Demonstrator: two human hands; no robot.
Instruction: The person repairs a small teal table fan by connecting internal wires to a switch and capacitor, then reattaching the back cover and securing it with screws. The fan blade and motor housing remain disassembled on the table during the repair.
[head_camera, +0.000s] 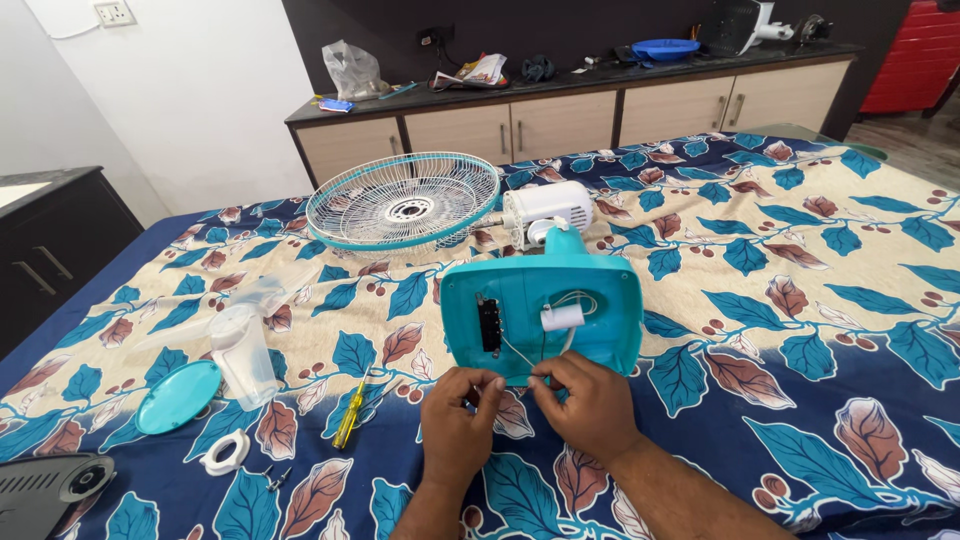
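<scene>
A turquoise fan base (600, 295) lies upside down on the bed, its open underside showing a black switch block (489, 325), a white cylinder part (562, 318) and thin white wires (515, 350). My left hand (457, 425) and my right hand (590, 405) meet at the base's near edge, fingertips pinched on the wire ends. Behind the base lies the white fan motor (548, 208) with a round wire grille (402, 202) attached.
A yellow screwdriver (348, 415) lies left of my hands. Further left are a clear fan blade (243, 350), a turquoise round cap (177, 397), a white ring (226, 453), small screws (272, 478) and a dark grey panel (45, 490). A cluttered cabinet counter (560, 85) stands behind.
</scene>
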